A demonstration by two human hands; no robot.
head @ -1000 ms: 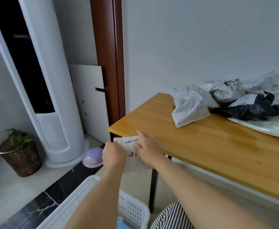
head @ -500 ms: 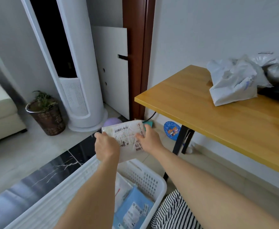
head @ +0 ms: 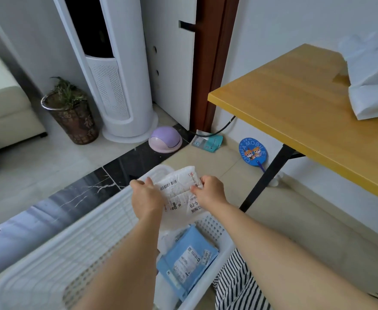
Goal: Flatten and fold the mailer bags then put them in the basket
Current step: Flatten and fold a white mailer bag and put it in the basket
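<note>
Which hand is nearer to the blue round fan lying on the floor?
Right. The right hand grips the white mailer bag on the side toward the blue fan; the left hand holds the bag's far side.

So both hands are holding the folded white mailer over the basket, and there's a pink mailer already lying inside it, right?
Not quite. The mailer already in the basket is blue, not pink, as the head view shows. The rest stands: the left hand and right hand hold the folded white mailer over it.

Soft, even daylight fills the room; shadows are faint. Wide-angle distortion bends the edges, and the white plastic slatted basket (head: 76, 249) blurs.
</note>
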